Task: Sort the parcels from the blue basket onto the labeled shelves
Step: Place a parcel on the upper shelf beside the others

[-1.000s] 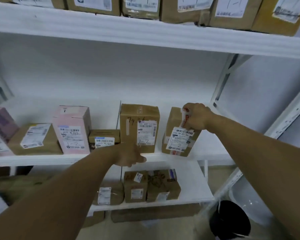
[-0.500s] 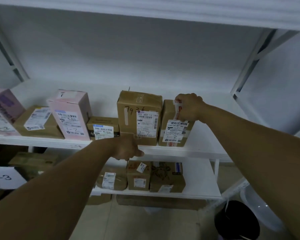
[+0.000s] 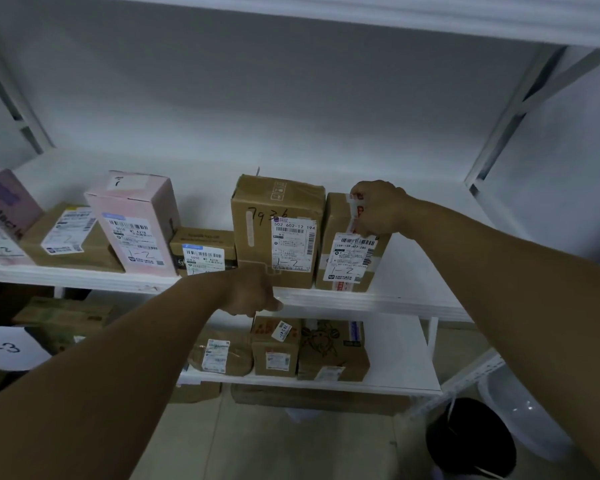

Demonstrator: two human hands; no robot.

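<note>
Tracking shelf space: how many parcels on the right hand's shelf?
6. Left to right: edge-cut pink box, flat brown box, upright pink box, low brown box, tall brown box, end box gripped by the right hand. Others may hide behind.

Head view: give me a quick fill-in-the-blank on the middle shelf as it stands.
The right hand grips the top of the rightmost brown parcel, whose label is handwritten ____.
The tall brown parcel beside it has ____ written in marker above its label.
The small brown box sits between the tall brown parcel and the ____ box.
The white sheet at lower left reads ____.
Missing words: 1-2; 7936; pink; 1-3.
</note>
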